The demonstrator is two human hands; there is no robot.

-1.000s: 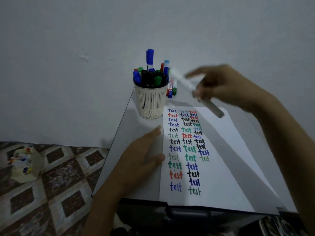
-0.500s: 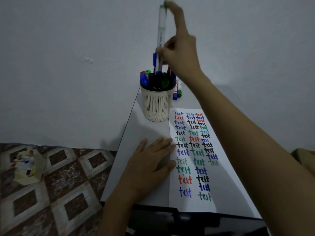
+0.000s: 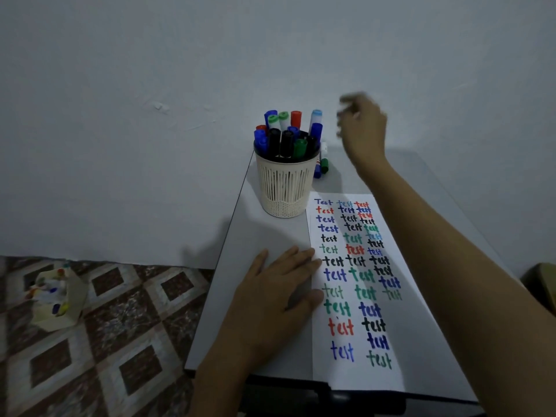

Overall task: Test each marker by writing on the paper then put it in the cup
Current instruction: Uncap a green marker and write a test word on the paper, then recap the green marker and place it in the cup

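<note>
A cream slotted cup (image 3: 285, 188) stands on the grey table (image 3: 264, 236), packed with several capped markers (image 3: 285, 130) in blue, green, red and black. The white paper (image 3: 358, 284) lies to its right, covered in rows of the word "test" in many colours. My left hand (image 3: 279, 296) rests flat on the table with its fingertips on the paper's left edge. My right hand (image 3: 361, 127) hovers blurred in the air right of the cup, fingers loosely curled, holding nothing. A few markers (image 3: 322, 164) lie on the table behind the cup.
The table's left edge runs close beside the cup, with patterned floor tiles (image 3: 120, 326) below. A pale container with coloured bits (image 3: 54, 296) sits on the floor at left. A plain wall stands right behind the table.
My right hand lowered the green-capped marker into the cup, let go and moved away to the right. My left hand stayed on the paper's edge.
</note>
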